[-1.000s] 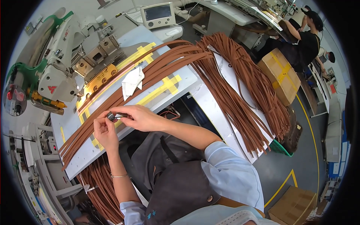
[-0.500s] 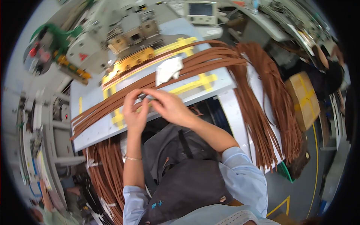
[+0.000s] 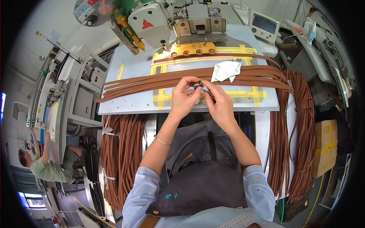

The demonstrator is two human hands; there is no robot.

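Observation:
Between my left thumb and fingers sits a small round dark metal bobbin case (image 3: 197,85). My left hand (image 3: 183,98) is closed on it, just above the near part of the table. Close beside it, my right hand (image 3: 219,103) is pinched, with its fingertips at the case. A slim dark metal piece (image 3: 208,92) shows between the right fingers; its kind is unclear. Behind my hands, several long brown straps (image 3: 152,84) lie across the table (image 3: 125,108). A crumpled white cloth (image 3: 226,71) rests on them.
A sewing machine head (image 3: 150,24) and a brass-coloured clamp plate (image 3: 193,48) stand at the back. Yellow tape (image 3: 159,102) marks the table. Brown strap bundles hang at the left (image 3: 131,159) and right (image 3: 304,133). A control screen (image 3: 263,26) is back right; a person (image 3: 53,167) sits far left.
The view has swung, so the table and machine now appear further right and more level. My hands stay together over the table edge, and the bobbin case now shows more plainly.

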